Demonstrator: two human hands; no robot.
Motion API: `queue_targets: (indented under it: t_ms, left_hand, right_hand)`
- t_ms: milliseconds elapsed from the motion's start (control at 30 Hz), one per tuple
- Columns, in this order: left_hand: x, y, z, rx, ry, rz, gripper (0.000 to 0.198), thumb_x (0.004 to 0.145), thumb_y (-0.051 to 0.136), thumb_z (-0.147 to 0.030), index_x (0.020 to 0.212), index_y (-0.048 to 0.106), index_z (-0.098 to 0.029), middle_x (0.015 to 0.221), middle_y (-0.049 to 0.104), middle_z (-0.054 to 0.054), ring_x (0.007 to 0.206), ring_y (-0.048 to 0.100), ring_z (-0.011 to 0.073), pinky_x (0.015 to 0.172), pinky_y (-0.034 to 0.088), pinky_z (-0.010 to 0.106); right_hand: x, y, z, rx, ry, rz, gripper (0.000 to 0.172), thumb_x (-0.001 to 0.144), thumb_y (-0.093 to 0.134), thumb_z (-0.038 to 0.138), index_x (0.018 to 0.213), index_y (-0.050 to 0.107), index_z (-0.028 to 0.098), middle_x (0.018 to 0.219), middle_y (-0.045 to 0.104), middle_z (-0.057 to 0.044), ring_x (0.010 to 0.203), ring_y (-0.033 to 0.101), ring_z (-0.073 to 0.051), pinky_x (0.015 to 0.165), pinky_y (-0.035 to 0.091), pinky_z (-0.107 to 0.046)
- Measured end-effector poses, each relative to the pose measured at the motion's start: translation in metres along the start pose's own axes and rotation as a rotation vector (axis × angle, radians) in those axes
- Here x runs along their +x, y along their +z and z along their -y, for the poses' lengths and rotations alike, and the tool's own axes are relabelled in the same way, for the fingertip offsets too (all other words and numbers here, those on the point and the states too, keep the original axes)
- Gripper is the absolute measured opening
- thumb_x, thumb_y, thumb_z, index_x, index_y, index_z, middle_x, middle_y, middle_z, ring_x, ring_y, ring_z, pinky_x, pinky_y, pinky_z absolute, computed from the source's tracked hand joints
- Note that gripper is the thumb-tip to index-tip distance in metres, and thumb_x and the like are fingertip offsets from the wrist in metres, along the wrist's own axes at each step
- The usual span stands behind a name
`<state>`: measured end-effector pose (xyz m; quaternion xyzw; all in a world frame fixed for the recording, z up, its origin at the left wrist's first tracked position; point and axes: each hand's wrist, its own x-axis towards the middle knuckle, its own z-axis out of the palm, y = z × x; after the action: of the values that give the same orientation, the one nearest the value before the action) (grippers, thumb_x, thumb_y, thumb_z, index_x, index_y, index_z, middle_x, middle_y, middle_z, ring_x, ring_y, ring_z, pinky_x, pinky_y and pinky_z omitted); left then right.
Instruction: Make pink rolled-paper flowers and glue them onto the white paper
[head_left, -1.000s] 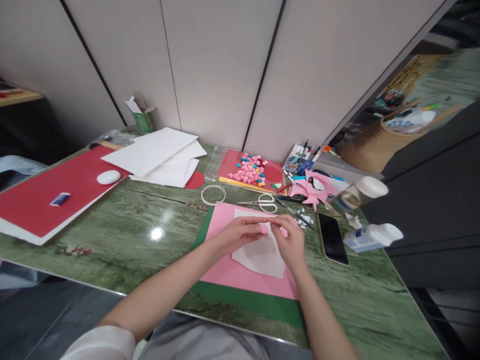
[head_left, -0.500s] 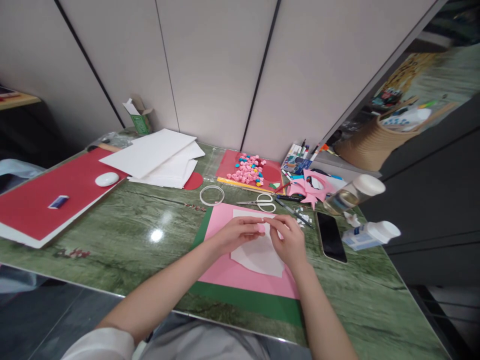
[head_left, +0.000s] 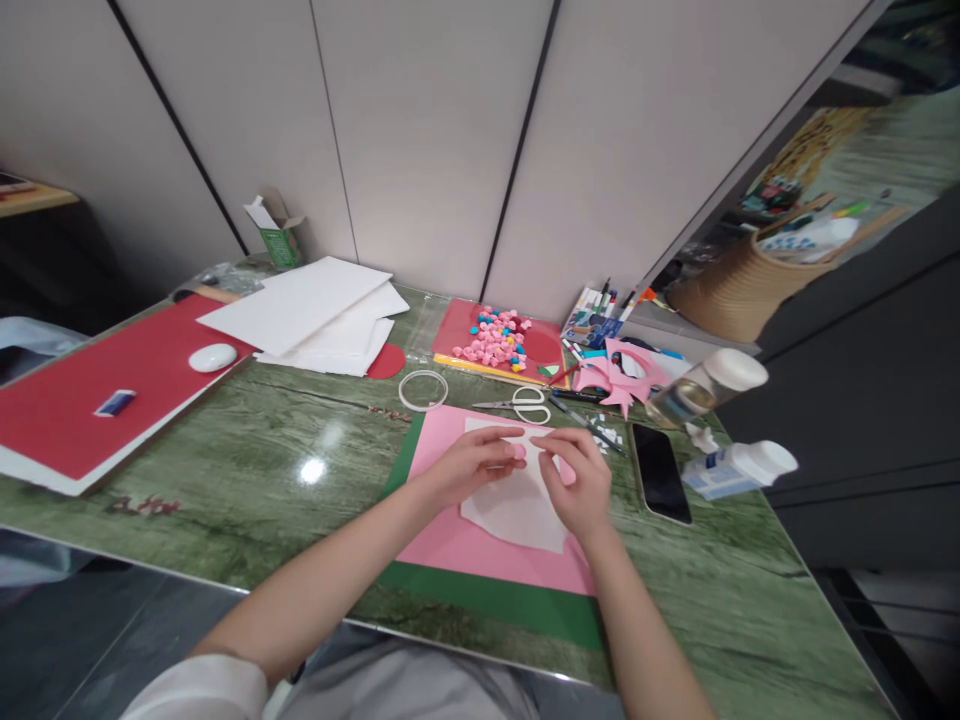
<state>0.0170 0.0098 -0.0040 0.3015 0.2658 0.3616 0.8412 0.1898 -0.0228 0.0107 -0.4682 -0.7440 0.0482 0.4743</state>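
Note:
My left hand (head_left: 469, 467) pinches a small pink paper piece (head_left: 519, 452) between thumb and fingers, with the index finger stretched above it. Just right of it is my right hand (head_left: 583, 485), its thumb and index fingertips close together in a pinch. Whatever may be between those fingertips is too small to make out. Both hands hover over a white paper sheet (head_left: 510, 515), which lies on a pink sheet (head_left: 450, 540) on top of a green sheet (head_left: 495, 600). Scissors (head_left: 529, 405) with white handles lie just beyond the sheets, beside a white ring (head_left: 405, 392).
Crumpled pink, blue and yellow balls (head_left: 495, 345) sit on a red sheet at the back. Pink paper scraps (head_left: 619, 375), a phone (head_left: 660, 475) and two white-capped bottles (head_left: 686, 395) stand or lie right. White boards (head_left: 300, 305) and a red board (head_left: 67, 370) lie left.
My right fingertips have drawn slightly away from the pink piece in my left hand, leaving a small gap. The left hand still holds the piece.

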Motion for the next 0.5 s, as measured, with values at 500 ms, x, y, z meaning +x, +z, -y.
queue_targets:
  t_ms: [500]
  left_hand:
    - [0.0031,0.0008,0.0074,0.085,0.121,-0.12,0.034,0.058,0.077,-0.027,0.088,0.069,-0.012,0.088,0.067,0.009,0.078,0.061,0.0138,0.082,0.042,0.031]
  right_hand:
    - [0.0038,0.0047,-0.0003,0.152,0.184,0.116,0.021,0.075,0.052,0.015,0.083,0.068,0.025,0.088,0.054,-0.003,0.087,0.053,-0.018,0.078,0.043,-0.035]
